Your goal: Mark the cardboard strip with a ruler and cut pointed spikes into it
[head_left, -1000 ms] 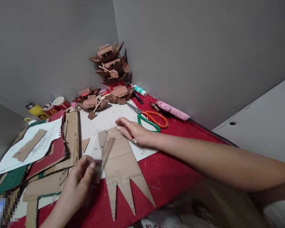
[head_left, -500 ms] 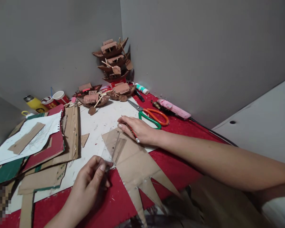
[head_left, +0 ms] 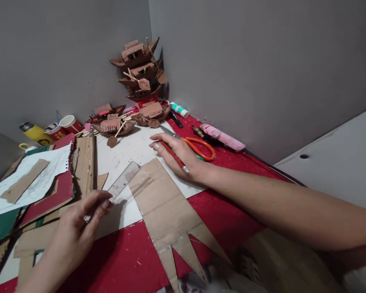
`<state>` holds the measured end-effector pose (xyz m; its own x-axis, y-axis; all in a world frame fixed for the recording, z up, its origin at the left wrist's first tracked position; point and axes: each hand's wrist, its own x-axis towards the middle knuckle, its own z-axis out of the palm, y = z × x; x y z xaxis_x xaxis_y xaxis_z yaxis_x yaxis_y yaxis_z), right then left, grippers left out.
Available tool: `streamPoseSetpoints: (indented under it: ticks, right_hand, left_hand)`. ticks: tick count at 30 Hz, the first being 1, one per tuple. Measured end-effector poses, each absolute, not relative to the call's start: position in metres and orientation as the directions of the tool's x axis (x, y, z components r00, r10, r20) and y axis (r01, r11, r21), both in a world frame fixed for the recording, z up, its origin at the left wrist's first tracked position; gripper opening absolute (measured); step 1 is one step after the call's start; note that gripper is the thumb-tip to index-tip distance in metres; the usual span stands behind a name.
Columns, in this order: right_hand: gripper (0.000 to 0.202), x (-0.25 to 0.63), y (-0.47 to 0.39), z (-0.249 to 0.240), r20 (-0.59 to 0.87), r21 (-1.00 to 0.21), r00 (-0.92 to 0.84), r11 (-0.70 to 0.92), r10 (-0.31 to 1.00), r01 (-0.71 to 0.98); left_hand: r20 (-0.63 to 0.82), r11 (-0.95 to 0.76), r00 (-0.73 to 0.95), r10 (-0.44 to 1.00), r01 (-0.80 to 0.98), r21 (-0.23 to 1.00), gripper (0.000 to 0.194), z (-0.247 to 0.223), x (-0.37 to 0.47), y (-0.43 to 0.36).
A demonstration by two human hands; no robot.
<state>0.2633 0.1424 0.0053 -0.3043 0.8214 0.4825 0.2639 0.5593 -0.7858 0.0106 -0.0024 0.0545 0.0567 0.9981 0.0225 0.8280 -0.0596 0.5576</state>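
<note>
My left hand (head_left: 85,219) pinches one end of a clear ruler (head_left: 124,179), which is lifted and slants up toward the left corner of a cardboard piece (head_left: 161,199). That cardboard lies flat and has long pointed strips at its near end, reaching past the table's front edge. My right hand (head_left: 178,158) is closed on a red-and-black pencil (head_left: 173,155), its eraser end toward me. This hand rests just right of the cardboard's far end. Scissors (head_left: 201,148) with orange and green handles lie behind it, partly hidden.
Several brown model boats (head_left: 114,125) stand at the back, some stacked in the corner. Cardboard sheets (head_left: 85,162) and a sheet of paper (head_left: 55,158) are piled at left, before paper cups (head_left: 70,123) and a yellow bottle (head_left: 36,133). A pink glue gun (head_left: 222,137) lies at right.
My left hand has drawn the ruler off the cardboard, leftward and up. My right hand, with the pencil, has shifted slightly off the cardboard's far edge. The view has moved a little.
</note>
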Motion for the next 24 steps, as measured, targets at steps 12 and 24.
streamPoseSetpoints:
  ticks: [12,24]
  right_hand:
    - [0.038,0.267,0.149,0.005,0.475,-0.854,-0.229,0.508,0.849,0.112]
    - [0.049,0.272,0.140,0.016,0.430,-0.864,-0.245,0.475,0.869,0.169]
  left_hand:
    - [-0.001,-0.238,0.245,0.969,0.941,0.241,0.028,0.032,0.039,0.043]
    - [0.044,-0.291,0.302,0.952,0.853,0.432,0.026,0.021,0.039,0.057]
